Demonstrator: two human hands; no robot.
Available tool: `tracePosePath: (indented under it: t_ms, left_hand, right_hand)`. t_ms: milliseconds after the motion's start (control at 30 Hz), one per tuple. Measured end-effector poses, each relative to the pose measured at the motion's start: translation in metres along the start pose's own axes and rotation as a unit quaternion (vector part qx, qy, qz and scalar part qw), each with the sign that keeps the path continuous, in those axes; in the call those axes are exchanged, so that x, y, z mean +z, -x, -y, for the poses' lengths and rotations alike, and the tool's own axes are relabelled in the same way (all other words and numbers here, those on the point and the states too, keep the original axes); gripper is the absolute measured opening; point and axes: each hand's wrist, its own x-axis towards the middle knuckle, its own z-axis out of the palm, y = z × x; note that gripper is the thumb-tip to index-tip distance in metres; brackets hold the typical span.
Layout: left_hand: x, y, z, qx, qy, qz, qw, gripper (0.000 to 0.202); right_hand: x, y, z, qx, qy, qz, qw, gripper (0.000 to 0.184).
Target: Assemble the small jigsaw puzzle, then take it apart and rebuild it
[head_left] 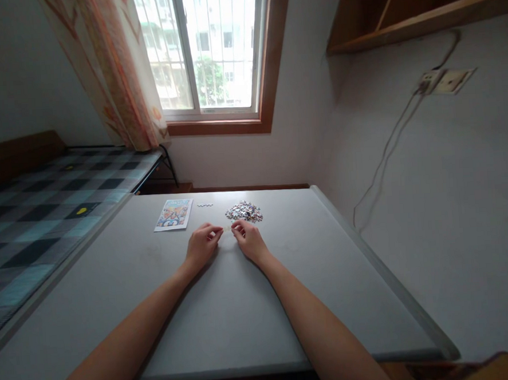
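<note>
My left hand (204, 243) and my right hand (249, 238) are close together above the table, thumbs and fingertips pinched. Between them is a small pale yellowish strip of puzzle pieces (227, 229), gripped at its left and right ends. Fingers cover part of it, so how many pieces it has cannot be made out. Just beyond my right hand lies a loose pile of jigsaw pieces (244, 210). A short row of joined pieces (205, 204) rests left of the pile. Further left is a colourful picture sheet (173, 214), flat on the tabletop.
The grey-white table (158, 310) has a raised rim on its right side (383, 274). A bed with a checked cover (64, 184) adjoins the left. Behind are a curtain (117, 72) and a barred window (211, 49). A socket with a hanging cable (385, 153) is on the right wall.
</note>
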Motion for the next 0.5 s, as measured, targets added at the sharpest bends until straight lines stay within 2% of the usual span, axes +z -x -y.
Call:
tracePosePath:
  t_ms: [500]
  left_hand:
    - [0.0009,-0.001,0.0021,0.015,-0.005,0.011,1.0,0.023]
  right_hand:
    - [-0.003,0.0006,0.0012,-0.004,0.011,0.018,1.0,0.01]
